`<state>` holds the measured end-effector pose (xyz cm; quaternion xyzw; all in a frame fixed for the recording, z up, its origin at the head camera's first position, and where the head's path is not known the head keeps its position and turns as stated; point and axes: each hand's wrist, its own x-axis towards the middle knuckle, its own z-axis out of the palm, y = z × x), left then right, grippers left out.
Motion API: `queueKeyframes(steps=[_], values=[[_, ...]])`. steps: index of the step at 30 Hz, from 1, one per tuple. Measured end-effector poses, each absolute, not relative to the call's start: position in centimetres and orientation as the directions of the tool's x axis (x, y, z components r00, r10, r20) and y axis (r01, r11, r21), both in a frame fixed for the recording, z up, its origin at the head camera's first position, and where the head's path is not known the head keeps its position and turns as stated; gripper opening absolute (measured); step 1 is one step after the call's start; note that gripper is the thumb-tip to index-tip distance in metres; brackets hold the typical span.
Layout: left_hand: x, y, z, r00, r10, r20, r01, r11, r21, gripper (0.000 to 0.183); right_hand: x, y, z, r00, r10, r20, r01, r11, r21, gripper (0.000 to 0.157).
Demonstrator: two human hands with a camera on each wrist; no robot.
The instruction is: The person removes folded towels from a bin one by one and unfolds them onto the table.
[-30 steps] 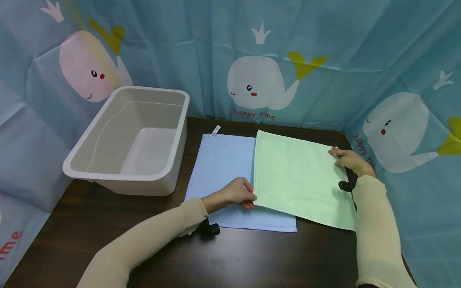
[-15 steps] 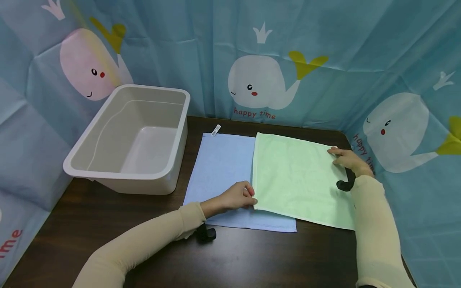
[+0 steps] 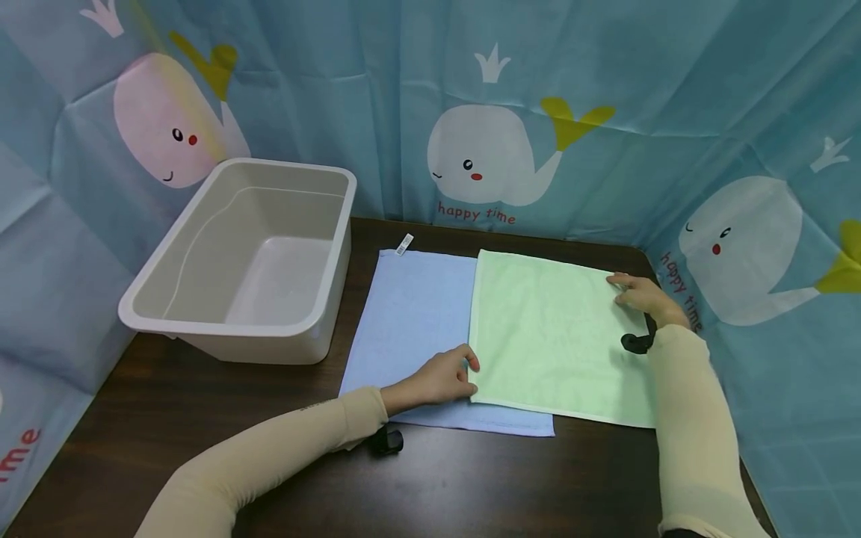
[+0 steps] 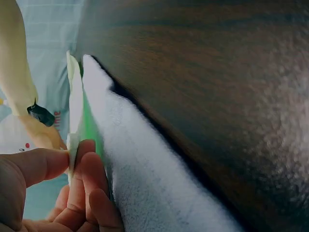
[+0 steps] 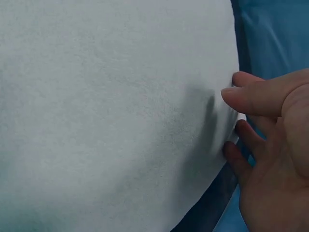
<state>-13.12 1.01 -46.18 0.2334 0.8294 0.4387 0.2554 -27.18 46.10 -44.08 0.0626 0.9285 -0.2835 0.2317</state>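
Note:
A light green towel lies flat, its left part over a light blue towel. At the green towel's near left corner is my left hand. In the left wrist view, its thumb and index finger pinch the edge of the green towel, just above the blue towel. My right hand is at the far right corner of the green towel. Seen from the right wrist, the thumb of the right hand lies over the towel edge, with the fingertips along that edge.
A deep grey-white plastic tub stands at the left on the dark wooden table. Blue curtains printed with whales enclose the back and sides. A small white tag sticks out from the blue towel's far edge.
The green towel's near left corner has come down and toward me with my left hand, now lying flatter on the blue towel. My right hand has shifted slightly left.

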Motion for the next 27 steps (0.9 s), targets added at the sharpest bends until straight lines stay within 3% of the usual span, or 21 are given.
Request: queueKeyframes(steps=[11, 27], values=[[-13.5, 1.2, -46.2, -0.694, 0.678, -0.244, 0.214, 0.517, 0.828, 0.014, -27.3, 45.0, -43.8, -0.886, -0.039, -0.461, 0.228, 0.831, -0.508, 0.064], [-13.5, 1.1, -45.8, -0.658, 0.702, -0.273, 0.197, 0.511, 0.837, 0.019, -28.4, 44.5, -44.7, -0.909, -0.009, -0.416, 0.239, 0.808, -0.538, 0.063]])
